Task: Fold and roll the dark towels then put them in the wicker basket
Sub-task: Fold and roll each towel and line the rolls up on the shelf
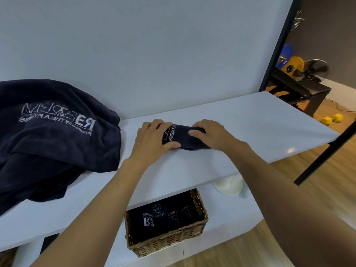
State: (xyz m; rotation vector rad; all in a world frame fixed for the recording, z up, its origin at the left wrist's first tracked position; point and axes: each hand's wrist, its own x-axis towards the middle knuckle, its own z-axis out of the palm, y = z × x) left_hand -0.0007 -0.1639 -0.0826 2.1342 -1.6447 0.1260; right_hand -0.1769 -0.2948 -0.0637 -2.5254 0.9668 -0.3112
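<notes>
A loose heap of dark towels (57, 132) lies left of the left grip (152, 139) on the white surface (250, 122), which grip and the right grip (212, 134) each clasp one end of the rolled towel (185, 136) between them, with the part-filled wicker basket (167, 241) below them.

Soft, even indoor light falls on the white surface (240, 120), leaving only faint shadows under the left hand (154, 139) and right hand (213, 135). A small warm glare spot (290, 150) glints near its right edge. The rolled towel (185, 137) reads nearly black. Wide-angle distortion bows the edges; the near forearms (308, 218) blur.
</notes>
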